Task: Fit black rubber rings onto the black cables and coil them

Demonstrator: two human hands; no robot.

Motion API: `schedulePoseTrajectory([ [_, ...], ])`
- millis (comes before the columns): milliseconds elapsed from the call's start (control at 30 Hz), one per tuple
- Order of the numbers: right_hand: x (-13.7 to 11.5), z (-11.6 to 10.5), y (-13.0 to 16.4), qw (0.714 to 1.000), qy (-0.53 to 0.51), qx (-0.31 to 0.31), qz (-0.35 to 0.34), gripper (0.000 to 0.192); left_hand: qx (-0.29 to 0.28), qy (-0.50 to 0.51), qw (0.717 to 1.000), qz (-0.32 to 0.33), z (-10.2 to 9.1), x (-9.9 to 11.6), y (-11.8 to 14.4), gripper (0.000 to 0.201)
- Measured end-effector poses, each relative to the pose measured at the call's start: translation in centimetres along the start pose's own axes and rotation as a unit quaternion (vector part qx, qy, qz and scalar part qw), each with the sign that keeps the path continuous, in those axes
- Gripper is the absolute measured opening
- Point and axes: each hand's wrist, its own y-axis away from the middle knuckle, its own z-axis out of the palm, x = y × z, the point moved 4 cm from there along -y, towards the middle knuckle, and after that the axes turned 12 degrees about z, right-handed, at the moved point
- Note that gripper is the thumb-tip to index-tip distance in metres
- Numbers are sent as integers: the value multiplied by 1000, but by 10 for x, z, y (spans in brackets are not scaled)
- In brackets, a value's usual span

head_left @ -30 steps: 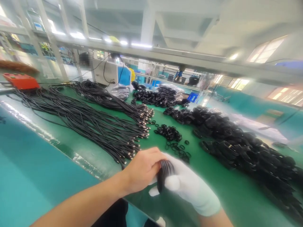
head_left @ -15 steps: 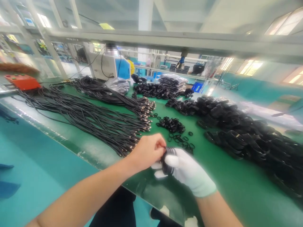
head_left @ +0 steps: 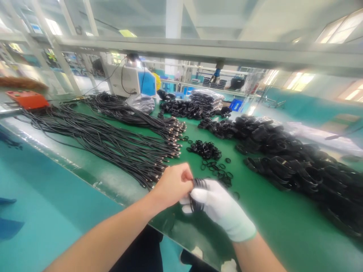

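Note:
A coiled black cable (head_left: 196, 202) is gripped in my right hand (head_left: 215, 202), which wears a white glove, with the thumb across the loops. My bare left hand (head_left: 172, 185) pinches at the coil's upper left side, its fingertips touching the loops. Just beyond the hands lie loose black rings (head_left: 221, 172) and a small heap of black rings (head_left: 206, 149). Left of them, long black cables (head_left: 113, 139) stretch across the green table (head_left: 272, 211), their metal-tipped ends towards the middle.
Black coiled bundles (head_left: 283, 151) are heaped along the right side, with more black pieces (head_left: 187, 107) at the back. An orange box (head_left: 27, 99) sits far left. A white and blue machine (head_left: 136, 81) stands behind the cables. Overhead runs a metal beam (head_left: 181, 45).
Both hands have shifted slightly left and down together with the coil. The coil is still held between them, and the things on the table have not moved.

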Motion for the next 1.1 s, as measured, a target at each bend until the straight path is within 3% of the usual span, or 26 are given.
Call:
schedulePoseTrajectory([
  [167, -1, 7, 1, 998, 31, -34, 41, 28, 0, 5, 1000, -21, 3, -5, 3, 13],
  [367, 0, 1, -1, 995, 80, -5, 51, 20, -7, -40, 999, 13, 5, -3, -3, 5],
  [600, 12, -11, -9, 994, -101, 2, 31, 26, -1, -159, 983, 91, -6, 19, -1, 9],
  [767, 12, -15, -15, 985, -166, -25, -28, 16, -66, -207, 958, 185, 4, 21, 17, 19],
  [867, 11, -16, -11, 985, -166, -44, 21, 18, -77, -151, 972, 161, -3, 18, 16, 13],
  [967, 9, -16, -3, 990, -120, -21, 75, 30, -33, -93, 988, 117, -16, 20, 7, 11],
  [1100, 7, -9, 2, 995, -59, -37, 73, 29, -22, -143, 982, 123, -12, 26, 0, 23],
])
